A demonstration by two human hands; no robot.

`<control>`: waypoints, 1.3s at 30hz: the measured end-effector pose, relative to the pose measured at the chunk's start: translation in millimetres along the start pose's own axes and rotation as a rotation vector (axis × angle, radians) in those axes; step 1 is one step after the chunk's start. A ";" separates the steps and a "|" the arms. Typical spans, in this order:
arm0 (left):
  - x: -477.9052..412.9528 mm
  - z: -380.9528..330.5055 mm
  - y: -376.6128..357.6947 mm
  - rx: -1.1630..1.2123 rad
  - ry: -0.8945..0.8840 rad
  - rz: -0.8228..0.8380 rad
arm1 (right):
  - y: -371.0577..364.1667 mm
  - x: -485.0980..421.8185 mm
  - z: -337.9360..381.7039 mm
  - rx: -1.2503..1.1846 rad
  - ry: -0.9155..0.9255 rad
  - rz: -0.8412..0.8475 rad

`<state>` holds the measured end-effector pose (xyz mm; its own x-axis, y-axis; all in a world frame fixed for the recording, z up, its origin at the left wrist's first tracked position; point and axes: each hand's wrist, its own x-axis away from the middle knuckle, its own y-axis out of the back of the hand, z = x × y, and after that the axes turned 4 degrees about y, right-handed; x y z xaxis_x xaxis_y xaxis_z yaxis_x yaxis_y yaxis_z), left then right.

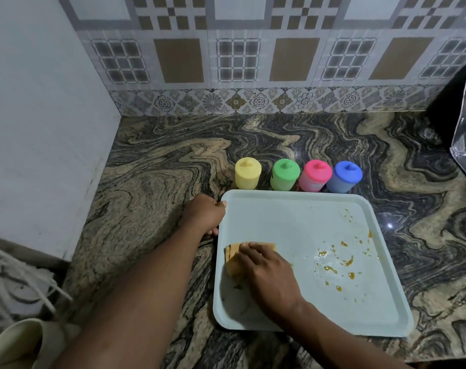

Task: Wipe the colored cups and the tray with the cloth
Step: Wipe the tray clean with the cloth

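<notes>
Wiping at lower centre of frame: the right hand [266, 272] presses, fingers extended, on a soft folded orange cloth [233, 262], likely to bunch unless held flat; the left hand [203, 215] grips the left rim of the pale-blue rectangular plastic tray [293, 217], probably light and slippery, with orange-brown smears [346, 262] at right.

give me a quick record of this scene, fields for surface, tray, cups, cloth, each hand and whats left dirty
surface: marbled stone counter
tray: pale blue, flat on the counter
cups: yellow cup, green cup, pink cup, blue cup, in a row behind the tray, off it
cloth: orange, on the tray's left part
left hand: grips the tray's left rim
right hand: presses on the cloth
dirty: orange-brown stains on the tray's right part
</notes>
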<state>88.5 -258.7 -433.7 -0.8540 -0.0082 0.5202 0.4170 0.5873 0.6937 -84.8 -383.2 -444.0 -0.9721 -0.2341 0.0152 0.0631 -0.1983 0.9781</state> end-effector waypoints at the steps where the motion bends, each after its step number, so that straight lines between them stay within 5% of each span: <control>1: 0.0 -1.2 1.3 -0.003 0.007 0.010 | -1.1 7.1 2.5 -0.002 0.017 0.013; 13: 2.1 1.9 -7.0 0.002 -0.033 -0.104 | 4.1 68.4 18.4 -0.082 0.235 0.094; 16: 2.6 7.3 -10.2 0.047 -0.057 -0.125 | 20.0 65.0 10.5 -0.168 0.181 0.136; 21: 16.3 14.8 -17.5 -0.065 -0.116 -0.137 | 23.9 24.7 -0.3 -0.282 -0.001 -0.096; 28: 17.6 20.2 -20.2 -0.106 -0.152 -0.161 | -9.0 29.1 34.7 -0.062 0.069 -0.001; 35: 16.9 16.0 -17.2 -0.135 -0.133 -0.153 | 2.3 58.1 18.0 -0.112 0.285 0.144; 39: 15.7 18.8 -17.9 -0.114 -0.139 -0.152 | 21.7 44.8 -4.8 -0.299 0.149 0.060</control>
<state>61.8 -254.1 -447.3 -0.9410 0.0272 0.3373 0.3062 0.4925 0.8147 -125.9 -402.6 -423.1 -0.9221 -0.3865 0.0190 0.2047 -0.4454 0.8716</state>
